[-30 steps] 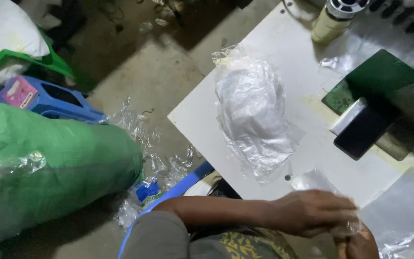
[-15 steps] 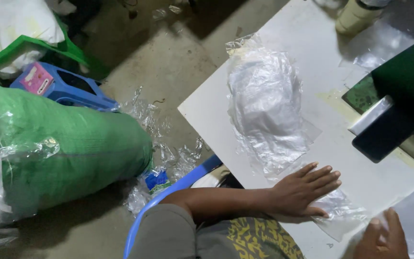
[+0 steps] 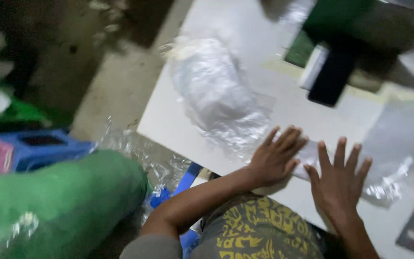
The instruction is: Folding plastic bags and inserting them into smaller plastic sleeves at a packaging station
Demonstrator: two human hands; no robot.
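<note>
**Both hands flat on a clear plastic bag, white bench**

Left hand (image 3: 276, 156): fingers spread wide, palm down, gripping nothing. It presses on one end of a flat clear plastic bag (image 3: 312, 154) lying on the white bench (image 3: 188, 115), near the edge closest to the person.

Right hand (image 3: 339, 180): also wide open, palm down, fingers fanned. It lies on the same bag just beside the left hand; the two hands are close but apart.

Bag position: front part of the bench, under and between the two hands. Frame is motion-blurred, so its edges are hard to trace.

Surroundings: a heap of crumpled clear plastic (image 3: 216, 91) lies on the bench beyond the left hand. A larger clear plastic sheet (image 3: 396, 144) lies to the right of the right hand. A black and green device (image 3: 334, 67) stands at the far side of the bench. On the floor to the left: a large green bundle (image 3: 58, 201) and a blue stool (image 3: 39, 146).
</note>
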